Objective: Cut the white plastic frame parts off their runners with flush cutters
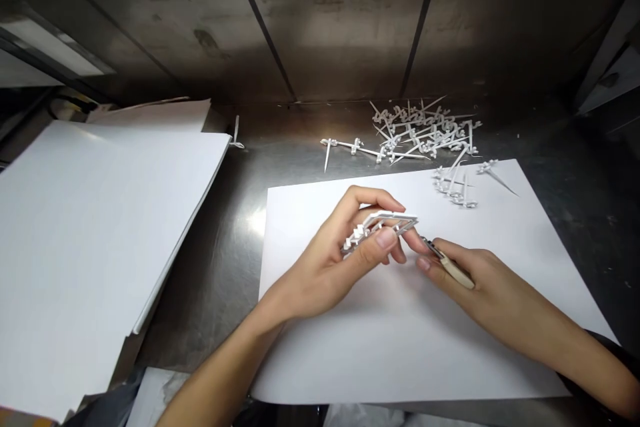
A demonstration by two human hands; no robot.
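My left hand [350, 247] is closed around a small white plastic frame [387, 219] with pegs along its near side, held above a white paper sheet [400, 353]. Close by on the right, my right hand [465, 273] grips a utility knife [455, 271] with a cream handle. Its short metal end points up and left toward the frame; I cannot tell whether it touches. Several thin white plastic sprues [455, 192] lie on the sheet's far right part, beyond both hands.
A tangled heap of white sprues [425, 130] sits on the metal table [210, 280] near the back wall. One sprue strand [357, 147] stretches left of it. At the left stands a stack of large white sheets [100, 227]. A steel panel wall [340, 20] closes off the back.
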